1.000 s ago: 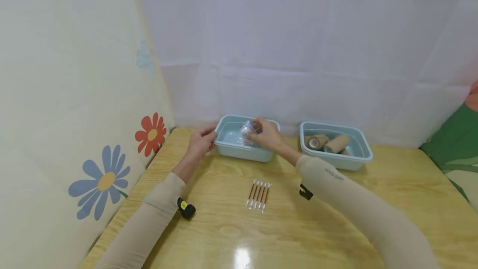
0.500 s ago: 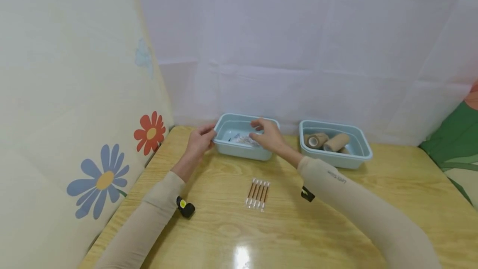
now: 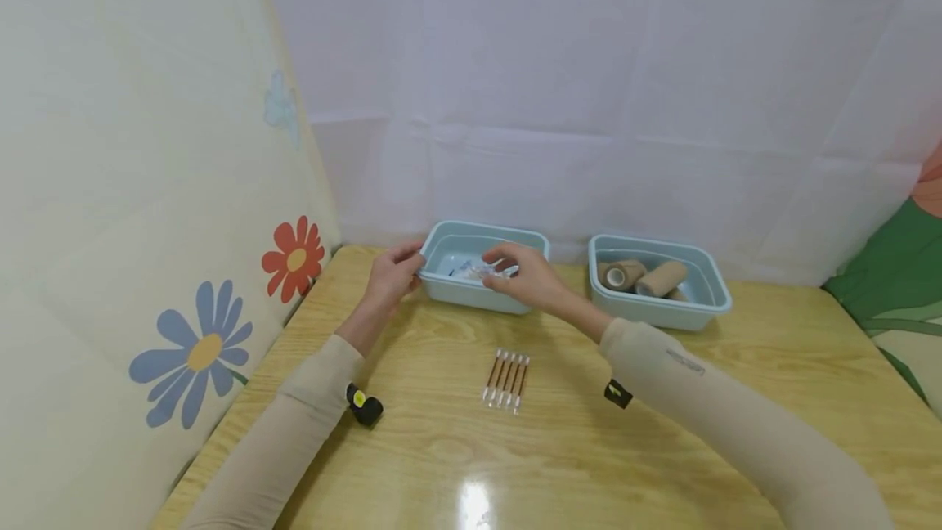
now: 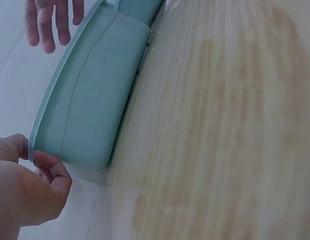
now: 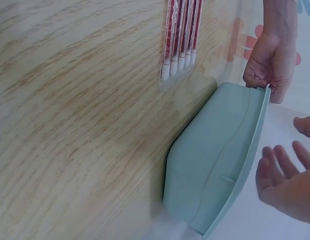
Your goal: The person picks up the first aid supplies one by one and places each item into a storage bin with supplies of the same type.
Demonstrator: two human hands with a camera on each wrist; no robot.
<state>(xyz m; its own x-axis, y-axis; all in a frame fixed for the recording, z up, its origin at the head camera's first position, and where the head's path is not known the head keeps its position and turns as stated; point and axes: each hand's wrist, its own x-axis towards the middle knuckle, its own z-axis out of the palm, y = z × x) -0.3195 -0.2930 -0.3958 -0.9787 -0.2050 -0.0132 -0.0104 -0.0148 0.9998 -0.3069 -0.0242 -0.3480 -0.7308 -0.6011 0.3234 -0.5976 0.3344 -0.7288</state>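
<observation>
My left hand (image 3: 392, 278) pinches the left rim of a light blue plastic basket (image 3: 474, 296), thumb and fingers on either side of it, as the left wrist view also shows of the left hand (image 4: 34, 187). Clear plastic packets (image 3: 467, 270) lie inside, too small to make out fully. Over the basket's right half is my right hand (image 3: 533, 276). In the right wrist view the right hand (image 5: 290, 187) has loosely bent, spread fingers and holds nothing. A clear strip of brown-stemmed cotton swabs (image 3: 505, 379) lies flat on the table in front of the basket.
To the right stands a second light blue basket (image 3: 655, 315) with several tan bandage-like rolls (image 3: 661, 278) in it. Behind both baskets hangs a white cloth (image 3: 515, 105). A flower-printed cloth (image 3: 184, 170) borders the wooden table (image 3: 412, 464) on the left.
My right hand has let go of a clear packet, which dropped into the basket, and the hand has since moved slightly toward me. The left hand stays on the rim.
</observation>
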